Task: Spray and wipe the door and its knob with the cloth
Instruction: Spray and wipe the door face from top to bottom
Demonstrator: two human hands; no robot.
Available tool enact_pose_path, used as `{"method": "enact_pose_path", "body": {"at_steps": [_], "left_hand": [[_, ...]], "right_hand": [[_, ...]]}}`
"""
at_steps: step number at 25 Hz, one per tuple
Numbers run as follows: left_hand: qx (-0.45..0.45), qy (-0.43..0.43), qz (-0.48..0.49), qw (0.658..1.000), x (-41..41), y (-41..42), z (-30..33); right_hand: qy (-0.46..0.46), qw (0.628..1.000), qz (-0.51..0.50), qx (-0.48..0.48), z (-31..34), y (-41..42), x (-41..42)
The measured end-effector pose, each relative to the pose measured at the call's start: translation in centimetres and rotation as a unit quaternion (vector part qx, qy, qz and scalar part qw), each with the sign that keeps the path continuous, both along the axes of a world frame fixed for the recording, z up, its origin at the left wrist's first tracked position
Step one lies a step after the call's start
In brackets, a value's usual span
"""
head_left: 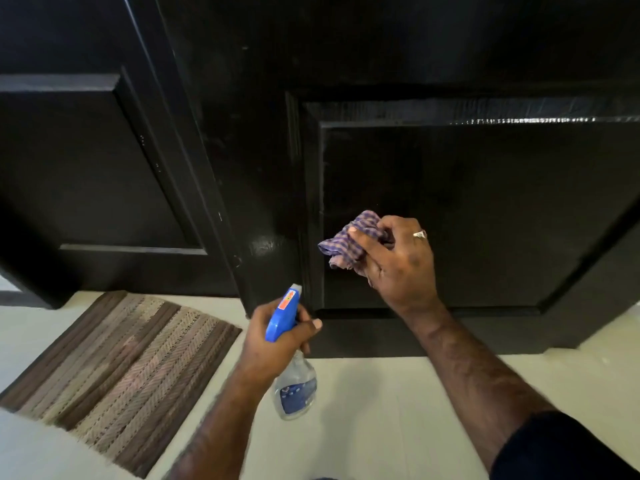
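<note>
a pale floor (381, 410) fills the lower part of the view and runs up to a black panelled door (450, 202) at the far side. the floor between the two forearms and to the right of the right arm is bare.

nearest the camera, a dark sleeve (561, 448) covers the right upper forearm at the bottom right corner. at lower left, a striped woven mat (117, 372) lies flat on the floor at a diagonal; its far right corner sits near the bottom edge of the door, and its near edge is frayed.

the left hand (273, 344) grasps the neck of a spray bottle (294, 386), fingers wrapped round it below the blue trigger head (284, 315). the clear bottle body hangs below the hand over the floor. the nozzle points up toward the door, close to the vertical edge of the lower recessed panel (467, 220).

further out, the right hand (398, 261) clenches a bunched purple checked cloth (346, 240), thumb across the top of it. a ring (420, 234) shows on one finger. the cloth sits in front of the panel's lower left area, just inside its raised border; contact with the surface cannot be confirmed.

left of this door, a second dark panelled leaf (86, 168) stands at an angle, its edge meeting the floor behind the mat. the knob is not in view.
</note>
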State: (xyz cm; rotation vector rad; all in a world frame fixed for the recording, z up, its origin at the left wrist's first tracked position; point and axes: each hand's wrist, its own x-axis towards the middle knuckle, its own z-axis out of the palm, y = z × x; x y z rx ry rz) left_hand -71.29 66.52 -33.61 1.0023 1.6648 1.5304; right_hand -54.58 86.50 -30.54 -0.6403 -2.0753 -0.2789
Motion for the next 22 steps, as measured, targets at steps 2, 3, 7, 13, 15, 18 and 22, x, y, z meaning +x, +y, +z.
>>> {"method": "enact_pose_path", "body": {"at_steps": [2, 3, 7, 13, 15, 18, 22], "left_hand": [[-0.003, -0.019, 0.01, 1.0, 0.4, -0.8, -1.0], [-0.006, -0.02, 0.017, 1.0, 0.3, -1.3, -1.5], [-0.04, -0.011, 0.075, 0.996, -2.2, -3.6, -3.8], [-0.074, -0.015, 0.117, 0.99, -5.2, -5.9, -4.9], [-0.083, -0.015, 0.123, 0.989, -5.8, -5.5, -4.4], [-0.05, -0.015, 0.102, 0.993, -6.0, -3.7, -2.8], [-0.017, 0.006, 0.077, 0.997, -5.1, -1.1, 0.6]], "right_hand": [[0.047, 0.998, 0.035, -0.039, -0.1, -2.1, -2.9], [0.067, 0.996, 0.051, -0.03, -0.3, -3.0, -4.9], [-0.066, 0.983, 0.137, 0.098, -3.8, -4.5, -13.4], [-0.343, 0.898, 0.208, 0.18, -15.7, -5.9, -14.1], [-0.335, 0.904, 0.225, 0.142, -14.4, -6.5, -14.4], [-0.21, 0.949, 0.194, 0.135, -9.1, -5.4, -15.3], [-0.173, 0.958, 0.148, 0.173, -4.0, -3.8, -12.3]]}}
